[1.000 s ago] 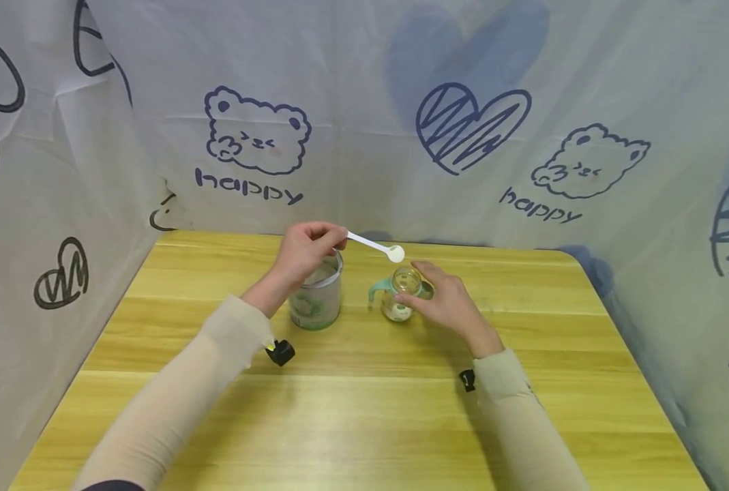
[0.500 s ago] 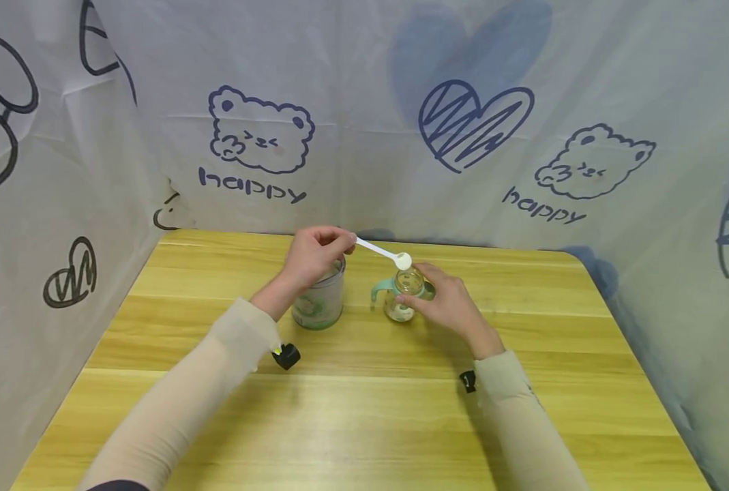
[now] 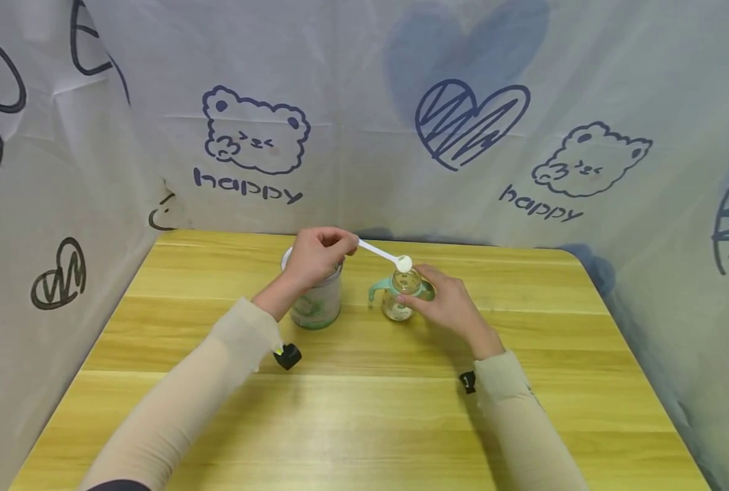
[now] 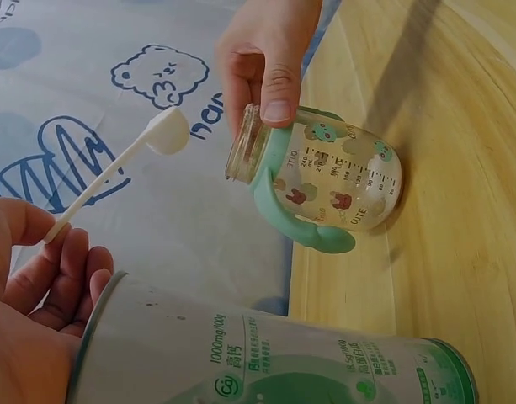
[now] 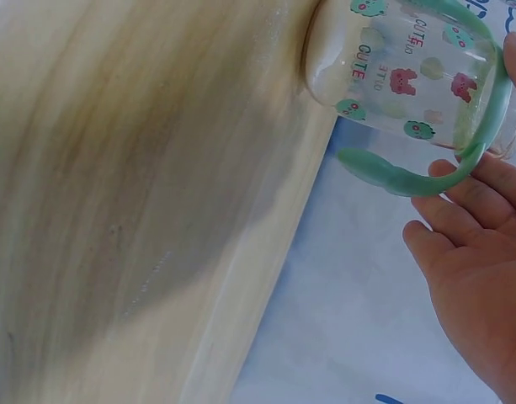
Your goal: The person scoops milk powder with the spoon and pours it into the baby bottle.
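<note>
My left hand (image 3: 316, 257) pinches the end of a long white measuring scoop (image 4: 167, 131) between thumb and fingers. The scoop's bowl hangs just above the open mouth of a clear baby bottle (image 4: 346, 177). The bottle stands upright on the table, with a green two-handled collar (image 5: 392, 174) and printed cartoon figures. My right hand (image 3: 440, 300) holds the bottle near its neck, thumb on one side and fingers on the other. Beneath my left hand stands an open powder can (image 3: 317, 305), white and green; the hand hides part of its rim.
The wooden table (image 3: 364, 423) runs up to a white printed cloth (image 3: 364, 170) at the back and sides. A black wrist-camera piece (image 3: 288, 356) shows by the left sleeve, another black piece (image 3: 468, 382) by the right sleeve.
My left hand has moved slightly right, bringing the scoop's bowl from the bottle's upper left to just over its mouth. The right hand and bottle have stayed in place.
</note>
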Demonstrator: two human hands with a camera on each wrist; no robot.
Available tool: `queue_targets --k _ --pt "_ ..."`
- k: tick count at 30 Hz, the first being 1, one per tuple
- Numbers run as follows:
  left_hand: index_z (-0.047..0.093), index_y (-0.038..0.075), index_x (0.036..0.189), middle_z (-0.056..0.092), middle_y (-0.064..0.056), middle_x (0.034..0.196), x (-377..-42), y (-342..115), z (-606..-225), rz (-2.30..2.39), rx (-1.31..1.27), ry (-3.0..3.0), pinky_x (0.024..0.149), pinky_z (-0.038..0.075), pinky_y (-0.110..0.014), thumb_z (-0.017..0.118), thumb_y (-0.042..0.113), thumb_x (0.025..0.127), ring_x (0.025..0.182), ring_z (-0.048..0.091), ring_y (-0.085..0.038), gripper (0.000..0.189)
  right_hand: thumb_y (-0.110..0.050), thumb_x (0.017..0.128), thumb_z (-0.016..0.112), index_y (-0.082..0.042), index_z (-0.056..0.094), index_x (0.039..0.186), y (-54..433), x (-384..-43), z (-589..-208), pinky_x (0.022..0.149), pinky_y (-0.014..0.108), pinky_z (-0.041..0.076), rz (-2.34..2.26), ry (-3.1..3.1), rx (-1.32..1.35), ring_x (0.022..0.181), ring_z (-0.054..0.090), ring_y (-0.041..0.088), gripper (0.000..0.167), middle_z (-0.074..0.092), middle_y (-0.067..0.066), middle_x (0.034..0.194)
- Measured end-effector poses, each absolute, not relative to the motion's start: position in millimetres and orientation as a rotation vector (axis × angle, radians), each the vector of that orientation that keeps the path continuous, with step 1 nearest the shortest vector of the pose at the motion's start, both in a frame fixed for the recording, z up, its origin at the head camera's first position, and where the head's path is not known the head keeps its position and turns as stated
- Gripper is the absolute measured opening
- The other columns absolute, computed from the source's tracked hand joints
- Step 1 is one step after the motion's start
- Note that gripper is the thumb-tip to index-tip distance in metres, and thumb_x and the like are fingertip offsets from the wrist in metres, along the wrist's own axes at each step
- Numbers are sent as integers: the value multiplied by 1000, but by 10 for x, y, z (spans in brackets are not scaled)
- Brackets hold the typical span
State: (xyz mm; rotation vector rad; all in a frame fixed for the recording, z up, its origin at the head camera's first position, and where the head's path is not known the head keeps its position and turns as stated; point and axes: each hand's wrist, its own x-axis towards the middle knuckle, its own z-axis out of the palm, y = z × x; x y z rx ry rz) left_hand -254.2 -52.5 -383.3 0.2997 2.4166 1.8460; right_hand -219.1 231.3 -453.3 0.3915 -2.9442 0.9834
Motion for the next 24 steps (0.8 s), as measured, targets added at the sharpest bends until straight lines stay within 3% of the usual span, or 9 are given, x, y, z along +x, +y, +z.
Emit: queue_targets --k 12,24 --pt "81 6 110 79 -12 108 -2549 -492 -3855 1794 356 2459 82 55 -31 69 28 101 95 69 -22 27 -53 92 78 -12 52 156 2322 -2186 -4569 121 57 39 1011 -2942 374 146 49 42 80 50 21 159" --pt "81 5 111 80 -13 102 -2514 -445 -3890 1710 639 2630 72 53 -30 68 21 102 83 68 -22 23 -52 92 79 -11 54 154 2316 -2181 -4570 120 58 40 1003 -2937 386 146 50 43 79 50 23 159"
